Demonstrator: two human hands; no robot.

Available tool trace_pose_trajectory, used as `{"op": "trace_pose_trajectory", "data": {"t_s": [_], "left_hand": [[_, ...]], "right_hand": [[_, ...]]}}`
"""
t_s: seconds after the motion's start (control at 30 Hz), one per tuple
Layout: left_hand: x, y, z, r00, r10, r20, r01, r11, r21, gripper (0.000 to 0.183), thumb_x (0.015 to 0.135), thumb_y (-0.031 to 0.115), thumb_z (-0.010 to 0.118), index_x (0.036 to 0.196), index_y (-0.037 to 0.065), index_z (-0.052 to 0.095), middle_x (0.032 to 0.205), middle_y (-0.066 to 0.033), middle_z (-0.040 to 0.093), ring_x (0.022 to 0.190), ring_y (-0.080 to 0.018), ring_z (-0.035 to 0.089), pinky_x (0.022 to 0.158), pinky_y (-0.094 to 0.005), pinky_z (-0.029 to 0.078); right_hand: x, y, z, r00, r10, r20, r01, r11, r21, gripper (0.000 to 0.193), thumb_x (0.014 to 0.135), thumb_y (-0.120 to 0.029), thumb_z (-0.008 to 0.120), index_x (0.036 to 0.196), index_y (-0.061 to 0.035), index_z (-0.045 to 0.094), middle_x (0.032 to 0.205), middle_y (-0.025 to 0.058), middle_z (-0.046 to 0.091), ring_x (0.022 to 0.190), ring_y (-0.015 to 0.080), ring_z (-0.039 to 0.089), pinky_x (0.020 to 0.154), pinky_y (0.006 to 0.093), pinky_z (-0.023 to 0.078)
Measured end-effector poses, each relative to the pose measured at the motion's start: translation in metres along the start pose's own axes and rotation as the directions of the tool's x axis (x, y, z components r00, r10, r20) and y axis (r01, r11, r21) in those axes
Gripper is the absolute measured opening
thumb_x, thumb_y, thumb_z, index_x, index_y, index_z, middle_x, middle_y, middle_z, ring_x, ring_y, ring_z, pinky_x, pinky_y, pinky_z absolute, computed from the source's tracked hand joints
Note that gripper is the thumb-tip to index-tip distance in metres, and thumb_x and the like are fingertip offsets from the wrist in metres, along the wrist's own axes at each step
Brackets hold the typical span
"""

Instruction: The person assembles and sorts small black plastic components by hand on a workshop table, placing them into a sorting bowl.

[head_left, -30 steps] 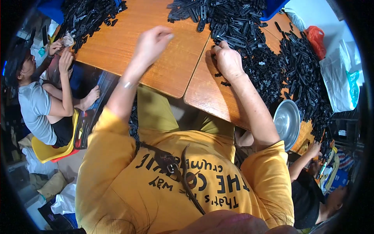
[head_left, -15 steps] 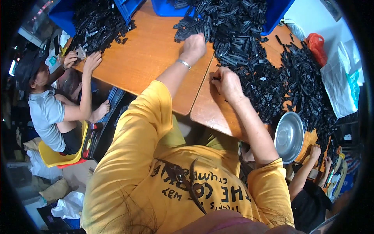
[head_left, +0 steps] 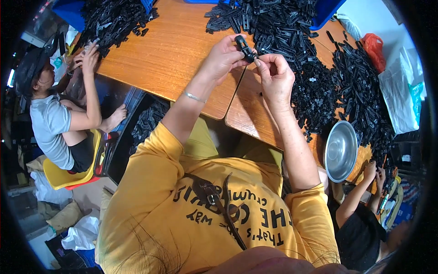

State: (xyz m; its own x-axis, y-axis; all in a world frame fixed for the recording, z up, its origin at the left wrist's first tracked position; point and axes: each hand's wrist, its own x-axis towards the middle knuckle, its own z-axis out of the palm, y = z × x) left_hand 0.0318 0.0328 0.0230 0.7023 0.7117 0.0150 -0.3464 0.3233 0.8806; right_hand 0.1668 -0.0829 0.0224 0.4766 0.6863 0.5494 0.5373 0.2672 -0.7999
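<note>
My left hand [head_left: 224,55] holds a small black plastic part [head_left: 245,47] above the wooden table [head_left: 169,55]. My right hand [head_left: 274,75] meets it from the right, its fingertips pinched at the part's lower end; whether they hold something small there I cannot tell. A big heap of similar black plastic parts [head_left: 292,32] lies just beyond both hands and spreads to the right over the table.
A metal bowl [head_left: 340,150] sits at the table's right edge. A second heap of black parts [head_left: 114,18] lies far left, where a seated person [head_left: 54,123] on a yellow chair works. Another person's arm [head_left: 360,192] reaches in at right. Blue bins and plastic bags stand behind.
My left hand came back from the heap with a black part. Both hands rose off the table and met in front of me.
</note>
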Motion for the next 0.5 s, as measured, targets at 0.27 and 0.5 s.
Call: {"op": "trace_pose_trajectory", "data": {"t_s": [0.27,0.5], "left_hand": [[-0.021,0.013,0.022,0.997,0.077,0.023,-0.079,0.988,0.130,0.057,0.096,0.000,0.066,0.148,0.004,0.044,0.116,-0.0074,0.071,0.105,-0.0150,0.068,0.089,-0.0291,0.056],[-0.023,0.008,0.027,0.983,0.173,0.065,-0.179,0.979,0.095,0.054,0.094,-0.005,0.064,0.144,0.003,0.047,0.117,-0.0074,0.067,0.105,-0.0144,0.066,0.091,-0.0294,0.056]], "right_hand": [[0.004,-0.013,0.003,0.981,-0.168,-0.092,0.172,0.984,0.041,0.017,0.083,0.006,0.079,0.090,-0.0015,0.065,0.088,0.0072,0.065,0.066,0.0128,0.061,0.060,0.0257,0.050],[0.007,-0.022,0.001,0.954,-0.296,-0.038,0.293,0.954,-0.061,0.019,0.081,0.007,0.079,0.090,-0.0013,0.065,0.091,0.0108,0.066,0.071,0.0196,0.064,0.062,0.0297,0.053]]}}
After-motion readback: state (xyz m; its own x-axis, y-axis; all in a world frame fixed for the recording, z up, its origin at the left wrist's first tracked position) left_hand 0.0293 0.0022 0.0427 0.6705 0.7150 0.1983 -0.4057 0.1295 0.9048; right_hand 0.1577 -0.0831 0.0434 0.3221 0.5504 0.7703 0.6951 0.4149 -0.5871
